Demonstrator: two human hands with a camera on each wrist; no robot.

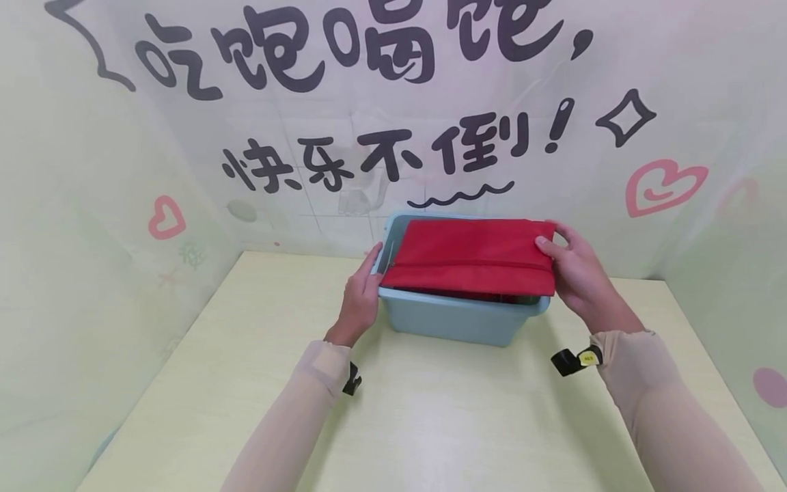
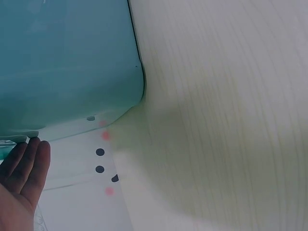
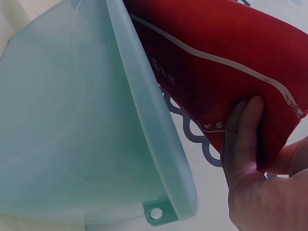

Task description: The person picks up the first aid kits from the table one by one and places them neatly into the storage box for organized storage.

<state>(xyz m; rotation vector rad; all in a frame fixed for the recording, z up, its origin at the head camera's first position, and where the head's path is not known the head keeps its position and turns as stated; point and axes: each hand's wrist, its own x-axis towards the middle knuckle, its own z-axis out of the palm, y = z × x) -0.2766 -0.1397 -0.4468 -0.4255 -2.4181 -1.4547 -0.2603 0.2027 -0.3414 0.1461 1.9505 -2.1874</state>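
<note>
A light blue plastic bin [image 1: 455,321] stands on the table near the back wall. Across its top lies a flat red fabric pouch [image 1: 473,249], with a seam along it and pale printing underneath in the right wrist view. My right hand [image 1: 578,273] pinches the pouch's right end, thumb above and fingers [image 3: 245,134] beneath. At the bin's left rim, my left hand [image 1: 359,301] holds the edge; its fingertips meet the underside of the rim in the left wrist view. Most of the bin's inside is hidden under the pouch, and some dark contents show at the front gap.
The pale wooden table [image 1: 443,424] spreads in front of the bin. Behind it rises a white wall sheet [image 1: 295,225] with black lettering and pink hearts. Similar sheets stand at left and right. A black wrist camera [image 1: 568,362] hangs at my right cuff.
</note>
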